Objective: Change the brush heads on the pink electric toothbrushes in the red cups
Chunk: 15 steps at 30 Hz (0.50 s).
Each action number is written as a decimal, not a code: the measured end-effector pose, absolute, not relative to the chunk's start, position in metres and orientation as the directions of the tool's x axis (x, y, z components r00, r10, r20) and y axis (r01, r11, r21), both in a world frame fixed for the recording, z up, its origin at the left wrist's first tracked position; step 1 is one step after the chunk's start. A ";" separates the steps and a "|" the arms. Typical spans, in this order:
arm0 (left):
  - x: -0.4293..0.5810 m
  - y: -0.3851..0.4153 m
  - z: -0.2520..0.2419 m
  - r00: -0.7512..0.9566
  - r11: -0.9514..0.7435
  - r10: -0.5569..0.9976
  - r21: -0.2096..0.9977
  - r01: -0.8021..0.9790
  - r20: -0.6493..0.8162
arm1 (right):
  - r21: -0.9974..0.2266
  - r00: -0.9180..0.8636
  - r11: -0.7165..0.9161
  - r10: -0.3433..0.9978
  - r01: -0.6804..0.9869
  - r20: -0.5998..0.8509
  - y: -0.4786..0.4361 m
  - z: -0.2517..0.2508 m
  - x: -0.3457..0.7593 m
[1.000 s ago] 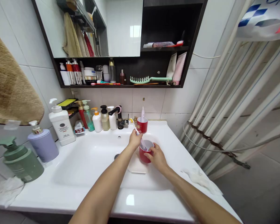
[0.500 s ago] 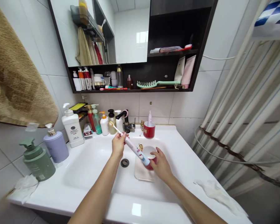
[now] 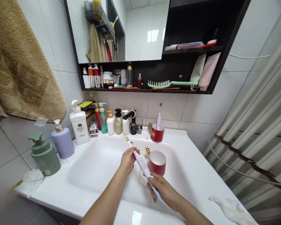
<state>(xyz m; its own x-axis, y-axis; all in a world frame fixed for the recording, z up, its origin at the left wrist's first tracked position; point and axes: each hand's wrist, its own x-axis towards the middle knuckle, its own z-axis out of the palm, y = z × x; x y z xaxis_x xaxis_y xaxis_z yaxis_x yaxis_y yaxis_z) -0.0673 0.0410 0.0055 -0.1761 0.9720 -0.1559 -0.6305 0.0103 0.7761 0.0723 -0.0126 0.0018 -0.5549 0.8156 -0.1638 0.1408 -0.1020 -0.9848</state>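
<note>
An electric toothbrush (image 3: 143,167) with a pale pink and light blue handle slants over the sink. My left hand (image 3: 128,160) pinches it near the neck, just below the brush head (image 3: 127,139). Around the lower handle are the fingers of my right hand (image 3: 162,189), closed. Behind the brush, a red cup (image 3: 157,167) with a gold handle and white inside stands upright in the basin, on or beside a pale tray (image 3: 143,179) that is mostly hidden. A second red cup (image 3: 157,134) on the sink's back ledge holds a light purple toothbrush handle (image 3: 158,120).
A black faucet (image 3: 132,123) rises at the back of the white sink (image 3: 91,165). Pump bottles (image 3: 79,126) line the left and back edges. Above hangs a dark mirror cabinet (image 3: 145,90) with a green hairbrush (image 3: 172,83). A wet white cloth-like thing (image 3: 231,209) lies at right.
My right hand has moved from beside the red cup in the basin to the toothbrush's lower handle and gripped it. The brush has come lower and nearer. The view has shifted left.
</note>
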 end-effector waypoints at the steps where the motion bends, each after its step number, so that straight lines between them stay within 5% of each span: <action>1: -0.069 0.042 0.005 -0.203 0.000 0.965 0.769 -0.639 -0.168 | -0.983 -0.544 -0.086 0.823 0.165 -0.163 -0.012 0.001 0.072; 5: -0.068 0.047 0.003 -0.251 -0.023 0.949 0.755 -0.655 -0.188 | -0.961 -0.457 0.024 0.883 0.275 -0.109 -0.011 0.000 0.068; 15: -0.065 0.047 0.003 -0.314 -0.074 0.927 0.725 -0.685 -0.203 | -0.954 -0.458 -0.019 0.874 0.300 -0.162 -0.014 0.002 0.065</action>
